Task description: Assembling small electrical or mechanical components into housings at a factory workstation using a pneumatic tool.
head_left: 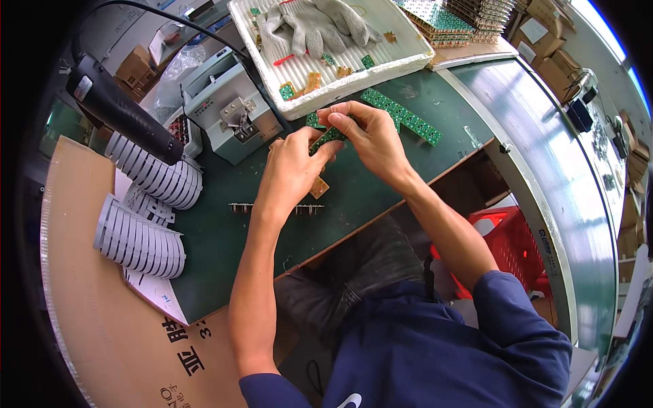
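Observation:
A narrow green circuit board strip [329,138] is held between both hands above the green bench. My left hand [294,162] is closed round its near end, fingers wrapped. With thumb and fingertips pinched together, my right hand [371,136] grips the far end. Beyond my right hand lies a longer green circuit board panel [416,126] with rows of small parts. A small tan board piece [319,187] shows just below my left hand. Closer to me, a thin board with pins [306,209] lies on edge, partly hidden behind my left forearm.
A white foam tray [367,76] holds grey knitted gloves [309,30] and board scraps. Left of it stands a grey benchtop machine [228,109]; a black cylindrical device [122,109] hangs nearby. Curved white slotted strips [139,238] line the left edge. Stacked boards [442,26] sit far right.

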Motion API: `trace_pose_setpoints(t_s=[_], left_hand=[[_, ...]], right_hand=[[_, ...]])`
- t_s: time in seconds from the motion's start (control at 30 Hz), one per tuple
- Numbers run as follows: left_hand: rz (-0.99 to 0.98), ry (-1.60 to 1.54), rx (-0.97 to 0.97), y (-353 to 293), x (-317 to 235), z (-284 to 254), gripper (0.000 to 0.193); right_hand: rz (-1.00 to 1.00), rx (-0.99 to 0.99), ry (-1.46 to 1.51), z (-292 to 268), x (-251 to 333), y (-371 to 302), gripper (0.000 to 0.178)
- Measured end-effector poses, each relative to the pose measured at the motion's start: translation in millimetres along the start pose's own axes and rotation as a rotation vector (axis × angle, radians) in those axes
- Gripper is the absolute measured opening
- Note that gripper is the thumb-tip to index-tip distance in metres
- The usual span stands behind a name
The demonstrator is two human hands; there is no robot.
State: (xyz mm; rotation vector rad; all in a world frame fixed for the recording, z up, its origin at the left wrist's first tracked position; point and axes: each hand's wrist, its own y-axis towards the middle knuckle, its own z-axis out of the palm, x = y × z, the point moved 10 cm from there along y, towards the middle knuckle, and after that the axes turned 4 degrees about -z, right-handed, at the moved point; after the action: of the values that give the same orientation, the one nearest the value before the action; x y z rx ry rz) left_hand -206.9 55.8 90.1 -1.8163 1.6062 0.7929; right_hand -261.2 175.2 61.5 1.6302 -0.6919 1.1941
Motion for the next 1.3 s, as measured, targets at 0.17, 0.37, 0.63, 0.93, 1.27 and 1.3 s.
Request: trace_pose_setpoints(t_s=[0.17, 0.37, 0.63, 0.93, 1.27, 1.3], left_hand=[[-0.113, -0.065, 0.089, -3.4, 19.8, 6.3, 0.046], [0.013, -0.022, 0.179, 4.5, 25.8, 6.9, 0.039], [-0.042, -0.099, 0.171, 13.6, 25.8, 18.6, 0.034], [0.091, -0.245, 0.250, 20.8, 23.0, 18.7, 0.039], [-0.046, -0.168, 0.233, 2.7, 34.2, 17.8, 0.038], [-0.048, -0.168, 0.231, 2.4, 34.9, 19.2, 0.038]], right_hand=[[-0.080, -0.116, -0.269, -10.2, 5.5, 7.5, 0.030], [-0.250, 0.041, -0.223, 11.7, 15.7, 1.4, 0.038], [0.105, 0.069, -0.127, 21.1, 4.9, -2.5, 0.032], [0.077, 0.276, 0.088, 35.8, 6.1, 1.1, 0.033], [-0.051, -0.042, -0.102, 11.3, 15.2, 4.1, 0.021], [-0.018, -0.087, -0.166, 12.5, 13.5, 2.3, 0.020]])
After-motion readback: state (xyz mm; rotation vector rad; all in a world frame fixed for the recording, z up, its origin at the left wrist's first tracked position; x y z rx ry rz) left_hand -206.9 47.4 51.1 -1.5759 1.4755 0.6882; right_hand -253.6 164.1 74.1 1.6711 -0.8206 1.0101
